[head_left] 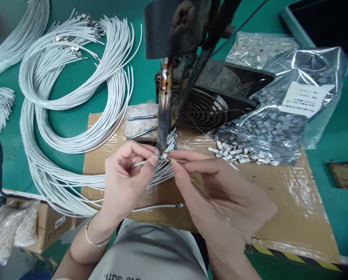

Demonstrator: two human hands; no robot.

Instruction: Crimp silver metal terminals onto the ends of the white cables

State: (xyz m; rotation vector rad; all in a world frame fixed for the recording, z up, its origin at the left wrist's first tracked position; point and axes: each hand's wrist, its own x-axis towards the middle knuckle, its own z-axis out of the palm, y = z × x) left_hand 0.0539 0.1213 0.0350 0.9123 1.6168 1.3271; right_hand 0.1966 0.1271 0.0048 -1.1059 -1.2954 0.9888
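Note:
Under the tip of a mounted soldering iron (pixel 164 112), both hands meet above the cardboard. My left hand (pixel 127 175) pinches a white cable (pixel 137 164) near its end between thumb and forefinger. At that end sits a small silvery piece (pixel 164 155), partly hidden by the fingertips and the tip. My right hand (pixel 217 186) is closed with thumb and fingers on a thin solder wire (pixel 217 208), which trails down across the palm towards the wrist. Its fingertips are right beside the silvery piece; whether they touch it I cannot tell. More white cables (pixel 72 181) run behind my left hand.
Coiled white cable bundles (pixel 75 101) lie at the left. Behind the iron stands a black fan (pixel 203 109). Small metal pieces (pixel 244 155) spill from a plastic bag (pixel 279 128) at the right. Beneath lies a cardboard sheet (pixel 293 217); a finished-looking cable end (pixel 178 205) rests near its front.

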